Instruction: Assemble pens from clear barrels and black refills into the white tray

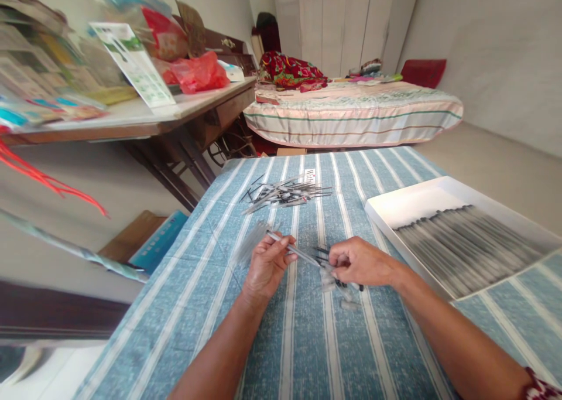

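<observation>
My left hand (271, 262) is closed around a slim, translucent pen (298, 252), which slants down to the right. The pen's lower end comes close to my right hand (357, 260). That hand bends its fingers over a small heap of black and clear pen caps (327, 280), and whatever it pinches is hidden. Left of my left hand lies a blurred bunch of clear tubes (250, 243). Farther back is a loose pile of thin grey and black sticks (285, 194) that look like pen parts.
A white box (415, 209) at the right holds a row of dark-tipped pens (472, 248). The striped blue cloth (263, 353) covers the table. At the left stands a cluttered sewing-machine table (144, 127); a bed (351, 116) is behind.
</observation>
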Action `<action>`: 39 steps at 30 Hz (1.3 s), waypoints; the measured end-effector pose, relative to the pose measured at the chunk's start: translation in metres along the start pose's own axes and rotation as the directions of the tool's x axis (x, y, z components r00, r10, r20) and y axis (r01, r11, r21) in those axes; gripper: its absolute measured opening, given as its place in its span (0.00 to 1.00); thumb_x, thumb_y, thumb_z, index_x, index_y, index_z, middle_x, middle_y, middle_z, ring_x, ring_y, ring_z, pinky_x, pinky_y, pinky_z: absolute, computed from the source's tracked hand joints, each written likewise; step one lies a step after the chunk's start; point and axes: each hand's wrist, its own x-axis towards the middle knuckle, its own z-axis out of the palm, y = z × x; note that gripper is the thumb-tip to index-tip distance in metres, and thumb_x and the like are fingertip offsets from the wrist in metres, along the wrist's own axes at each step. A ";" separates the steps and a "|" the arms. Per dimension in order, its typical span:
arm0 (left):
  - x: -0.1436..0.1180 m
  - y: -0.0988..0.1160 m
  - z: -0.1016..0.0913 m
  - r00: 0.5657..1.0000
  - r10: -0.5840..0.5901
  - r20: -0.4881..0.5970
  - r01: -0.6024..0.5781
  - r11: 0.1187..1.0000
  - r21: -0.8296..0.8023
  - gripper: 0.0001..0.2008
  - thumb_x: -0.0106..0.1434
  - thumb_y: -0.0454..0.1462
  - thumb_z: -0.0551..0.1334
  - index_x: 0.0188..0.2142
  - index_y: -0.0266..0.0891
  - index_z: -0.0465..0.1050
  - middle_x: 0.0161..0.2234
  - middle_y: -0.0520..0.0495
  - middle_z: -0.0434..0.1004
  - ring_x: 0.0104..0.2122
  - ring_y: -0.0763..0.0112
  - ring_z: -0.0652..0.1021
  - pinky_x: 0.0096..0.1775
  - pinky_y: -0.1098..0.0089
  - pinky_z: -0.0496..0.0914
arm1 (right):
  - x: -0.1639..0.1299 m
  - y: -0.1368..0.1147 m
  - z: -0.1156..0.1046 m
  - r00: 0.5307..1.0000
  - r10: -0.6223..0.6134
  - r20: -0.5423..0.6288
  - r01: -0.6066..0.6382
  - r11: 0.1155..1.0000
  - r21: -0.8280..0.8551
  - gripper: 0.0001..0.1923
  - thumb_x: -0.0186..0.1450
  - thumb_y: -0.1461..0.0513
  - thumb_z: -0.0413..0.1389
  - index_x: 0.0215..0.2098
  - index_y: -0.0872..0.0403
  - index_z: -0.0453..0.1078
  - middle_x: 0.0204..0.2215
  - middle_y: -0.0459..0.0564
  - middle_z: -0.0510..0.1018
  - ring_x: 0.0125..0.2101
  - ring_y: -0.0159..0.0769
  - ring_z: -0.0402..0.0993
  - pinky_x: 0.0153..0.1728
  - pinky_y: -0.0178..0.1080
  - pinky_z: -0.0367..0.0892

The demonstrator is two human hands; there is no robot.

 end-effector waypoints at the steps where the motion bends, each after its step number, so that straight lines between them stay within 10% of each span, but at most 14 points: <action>1: 0.000 0.000 0.000 1.000 0.004 -0.004 -0.004 1.000 -0.002 0.10 0.48 0.29 0.66 0.29 0.35 0.66 0.28 0.49 0.75 0.26 0.76 0.75 0.25 0.77 0.72 | 0.001 0.000 0.003 1.000 -0.008 -0.022 0.008 1.000 0.021 0.01 0.50 0.67 0.51 0.22 0.57 0.62 0.13 0.37 0.60 0.15 0.21 0.52 0.15 0.26 0.47; 39: -0.012 -0.011 0.008 1.000 -0.025 0.008 0.023 0.988 0.154 0.07 0.50 0.35 0.64 0.26 0.35 0.67 0.18 0.50 0.73 0.15 0.75 0.71 0.20 0.71 0.70 | 0.013 0.016 0.022 0.929 -0.037 -0.369 0.137 0.959 0.248 0.06 0.53 0.61 0.56 0.23 0.58 0.68 0.17 0.42 0.66 0.19 0.24 0.58 0.20 0.29 0.54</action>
